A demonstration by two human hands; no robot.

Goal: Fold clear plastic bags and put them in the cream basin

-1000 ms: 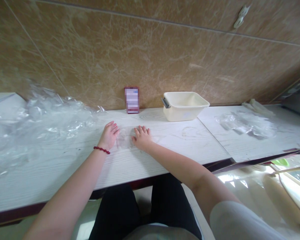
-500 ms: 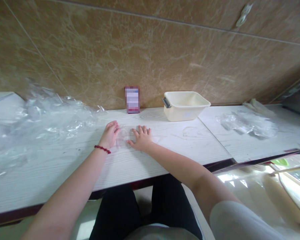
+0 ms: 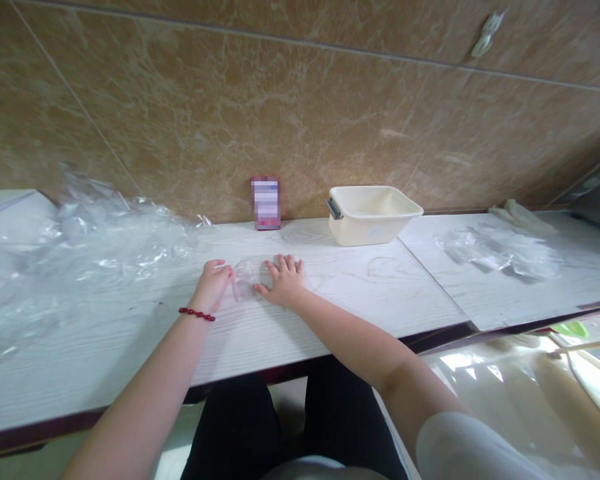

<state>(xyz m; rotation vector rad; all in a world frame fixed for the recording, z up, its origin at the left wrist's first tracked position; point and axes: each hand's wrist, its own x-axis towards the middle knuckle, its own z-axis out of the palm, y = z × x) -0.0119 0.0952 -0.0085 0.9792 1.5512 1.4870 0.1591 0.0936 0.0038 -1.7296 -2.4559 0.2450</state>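
Between my hands a clear plastic bag [image 3: 245, 280] lies flat on the white wood-grain table [image 3: 280, 340]. My left hand [image 3: 215, 283], with a dark red beaded bracelet at its wrist, pinches the bag's left edge between thumb and finger. Flat on the right part of the bag rests my right hand [image 3: 285, 280], its fingers spread. The bag's right end is partly hidden under that hand and hard to make out against the tabletop.
A heap of clear plastic bags [image 3: 105, 240] covers the table's left. A cream plastic bin [image 3: 375, 227] and a red-edged card [image 3: 267, 203] stand by the marbled wall [image 3: 280, 100]. More clear bags [image 3: 500, 250] lie at the right, near a pale cloth-like item [image 3: 523, 217].
My left hand has shifted slightly left and toward me, and its fingers have closed on the bag's edge. My right hand stays spread in place.
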